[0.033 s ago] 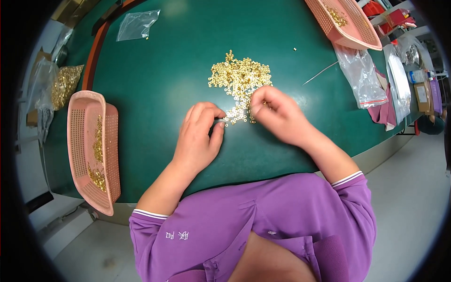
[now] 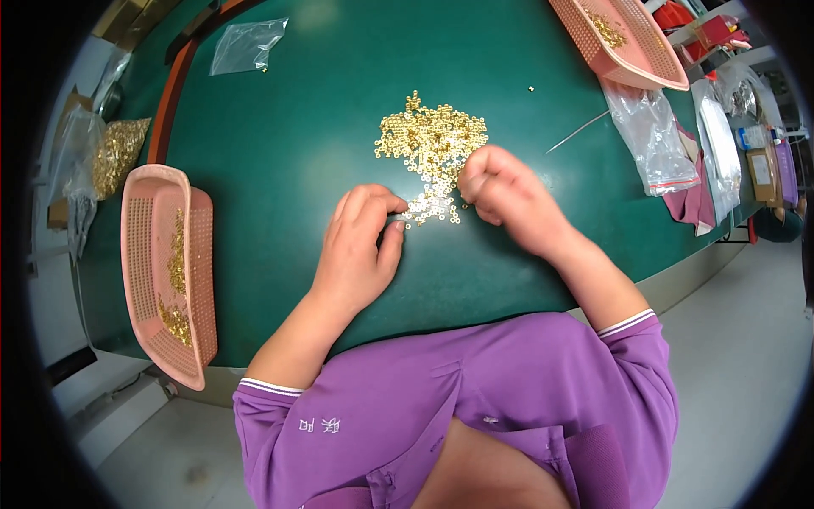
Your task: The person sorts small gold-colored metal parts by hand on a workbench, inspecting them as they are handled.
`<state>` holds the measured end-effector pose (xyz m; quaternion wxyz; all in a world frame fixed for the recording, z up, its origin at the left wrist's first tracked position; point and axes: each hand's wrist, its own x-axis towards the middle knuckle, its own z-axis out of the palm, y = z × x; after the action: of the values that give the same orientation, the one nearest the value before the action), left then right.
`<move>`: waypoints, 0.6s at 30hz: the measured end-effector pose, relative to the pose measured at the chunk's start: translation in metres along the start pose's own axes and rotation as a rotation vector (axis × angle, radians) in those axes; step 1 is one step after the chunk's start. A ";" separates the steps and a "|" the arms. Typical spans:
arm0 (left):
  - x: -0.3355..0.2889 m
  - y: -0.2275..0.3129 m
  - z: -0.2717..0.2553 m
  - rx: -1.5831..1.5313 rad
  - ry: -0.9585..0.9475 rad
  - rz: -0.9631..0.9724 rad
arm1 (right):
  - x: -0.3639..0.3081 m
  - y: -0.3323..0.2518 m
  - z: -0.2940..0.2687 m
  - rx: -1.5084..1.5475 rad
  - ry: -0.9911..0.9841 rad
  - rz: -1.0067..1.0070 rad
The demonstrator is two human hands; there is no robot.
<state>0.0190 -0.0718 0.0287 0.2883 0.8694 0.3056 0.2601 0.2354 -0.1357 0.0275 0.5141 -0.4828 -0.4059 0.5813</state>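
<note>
Small gold ring-shaped metal pieces (image 2: 431, 134) lie in a loose pile on the green table, with a thinner trail of them reaching toward me. At the near left end of that trail, my left hand (image 2: 358, 246) rests on the table. A small grey piece (image 2: 396, 218) sits pinched between its thumb and forefinger, mostly hidden. Just right of the trail, my right hand (image 2: 515, 204) is held with its fingers curled and pressed together. Slight blur and the fingers themselves hide whatever the right hand may hold.
Pink plastic baskets with gold pieces stand at the left (image 2: 203, 254) and far right (image 2: 627, 72). A thin metal rod (image 2: 578, 132) lies right of the pile, near clear plastic bags (image 2: 649, 140). Another clear bag (image 2: 248, 47) lies far left. A wooden strip (image 2: 166, 106) edges the left side.
My right hand has shifted slightly right, away from the trail, and its fingers have curled in more. My left hand stays in place.
</note>
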 end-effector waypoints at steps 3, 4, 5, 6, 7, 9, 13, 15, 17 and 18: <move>-0.002 0.004 0.001 0.003 -0.020 0.024 | 0.002 -0.015 -0.016 0.444 -0.042 0.118; -0.002 0.005 0.001 0.004 -0.045 0.038 | 0.002 -0.016 -0.021 0.469 -0.038 0.134; -0.002 0.006 0.001 0.002 -0.047 0.042 | 0.001 -0.015 -0.020 0.468 -0.034 0.132; -0.003 0.006 0.001 -0.005 -0.071 0.040 | 0.000 -0.011 -0.015 0.037 0.010 -0.045; -0.003 0.006 0.001 -0.011 -0.094 0.038 | -0.002 -0.008 -0.012 -0.395 0.052 -0.220; -0.004 0.006 0.001 -0.003 -0.104 0.059 | -0.006 -0.011 -0.010 -0.822 0.012 -0.416; -0.005 0.007 0.001 0.034 -0.102 0.133 | -0.010 -0.005 -0.005 -1.182 -0.074 -0.612; -0.005 0.009 0.002 0.037 -0.065 0.118 | -0.008 -0.004 -0.002 -1.165 -0.079 -0.590; -0.006 0.010 0.003 0.039 -0.028 0.104 | -0.008 -0.004 0.001 -1.148 -0.084 -0.568; -0.007 0.009 0.005 -0.038 -0.027 0.028 | -0.008 -0.004 0.002 -1.114 -0.090 -0.542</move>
<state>0.0207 -0.0842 0.0295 0.3052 0.8715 0.2842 0.2580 0.2345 -0.1433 0.0327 0.2964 -0.5333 -0.7779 0.1506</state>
